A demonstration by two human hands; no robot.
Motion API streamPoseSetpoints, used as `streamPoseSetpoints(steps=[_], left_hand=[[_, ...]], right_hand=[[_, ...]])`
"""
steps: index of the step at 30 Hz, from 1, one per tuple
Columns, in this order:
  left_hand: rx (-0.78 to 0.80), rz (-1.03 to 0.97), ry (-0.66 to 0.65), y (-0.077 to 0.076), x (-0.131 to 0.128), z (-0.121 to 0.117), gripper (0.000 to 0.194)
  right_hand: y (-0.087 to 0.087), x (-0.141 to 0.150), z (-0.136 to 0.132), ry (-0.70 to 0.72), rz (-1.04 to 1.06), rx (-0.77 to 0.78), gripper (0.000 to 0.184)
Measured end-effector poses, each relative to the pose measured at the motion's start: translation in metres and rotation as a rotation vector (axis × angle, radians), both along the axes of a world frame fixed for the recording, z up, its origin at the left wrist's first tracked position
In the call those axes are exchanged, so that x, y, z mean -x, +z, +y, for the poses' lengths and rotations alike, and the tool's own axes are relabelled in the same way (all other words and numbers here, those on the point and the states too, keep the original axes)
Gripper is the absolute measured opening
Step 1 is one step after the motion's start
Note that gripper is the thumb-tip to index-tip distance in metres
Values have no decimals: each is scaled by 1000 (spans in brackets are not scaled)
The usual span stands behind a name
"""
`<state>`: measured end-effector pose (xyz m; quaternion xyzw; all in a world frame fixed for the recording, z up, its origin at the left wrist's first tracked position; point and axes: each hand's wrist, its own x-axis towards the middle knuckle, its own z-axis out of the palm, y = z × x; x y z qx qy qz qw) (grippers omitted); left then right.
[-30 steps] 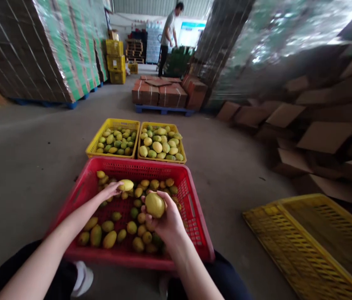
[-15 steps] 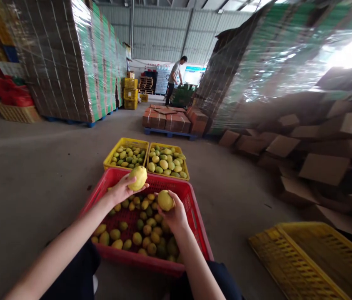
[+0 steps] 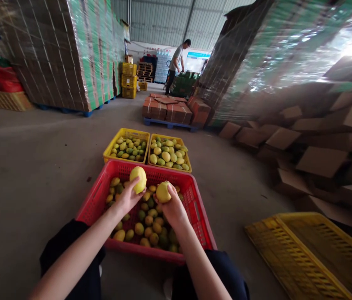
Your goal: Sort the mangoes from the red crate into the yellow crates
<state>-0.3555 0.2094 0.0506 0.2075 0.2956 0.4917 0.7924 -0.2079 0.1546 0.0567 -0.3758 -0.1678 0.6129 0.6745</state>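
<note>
My left hand [image 3: 128, 199] is closed around a large yellow lemon [image 3: 138, 179], held upright over the red crate. Close by on the right, my right hand [image 3: 172, 210] grips another yellow lemon [image 3: 163, 192], its thumb on the near side. The two lemons are a short gap apart. Below them, the red plastic crate [image 3: 132, 246] sits between my knees with a loose layer of yellow and green lemons [image 3: 139, 228]. My forearms hide part of its contents.
Beyond the red crate stand a left yellow crate [image 3: 107, 153] and a right yellow crate [image 3: 189, 166], both holding lemons. A tilted yellow crate [image 3: 300, 258] lies at right, near piled cardboard boxes [image 3: 322, 162]. Farther off, a person [image 3: 176, 62] stands behind a low pallet stack [image 3: 178, 113].
My left hand has drawn slightly nearer, and its lemon now stands more upright. The right hand has shifted slightly up in view with its lemon. The view has tilted down a little.
</note>
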Motion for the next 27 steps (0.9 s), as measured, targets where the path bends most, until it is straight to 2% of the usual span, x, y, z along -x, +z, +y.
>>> streamPoseSetpoints(steps=[3, 5, 7, 9, 12, 15, 19, 27], left_hand=[[-290, 255, -77, 2, 3, -3, 61], [-491, 398, -110, 4, 4, -8, 72], [-602, 474, -103, 5, 4, -13, 71], [-687, 507, -67, 5, 4, -16, 67], [-799, 532, 4, 3, 4, -17, 63], [-846, 577, 70, 2, 5, -16, 61], [-896, 648, 75, 2, 8, -18, 57], [-966, 710, 51, 0, 8, -19, 55]], right_hand=[[0, -4, -5, -25, -333, -72, 45], [2, -8, -9, -103, -620, -164, 51], [4, -11, -11, -192, -855, -281, 53], [6, -12, -13, -252, -992, -381, 50], [4, -11, -14, -294, -1105, -464, 47], [0, -8, -15, -323, -1250, -518, 45], [-3, -5, -16, -346, -1417, -620, 42], [-4, -3, -16, -397, -1440, -619, 43]])
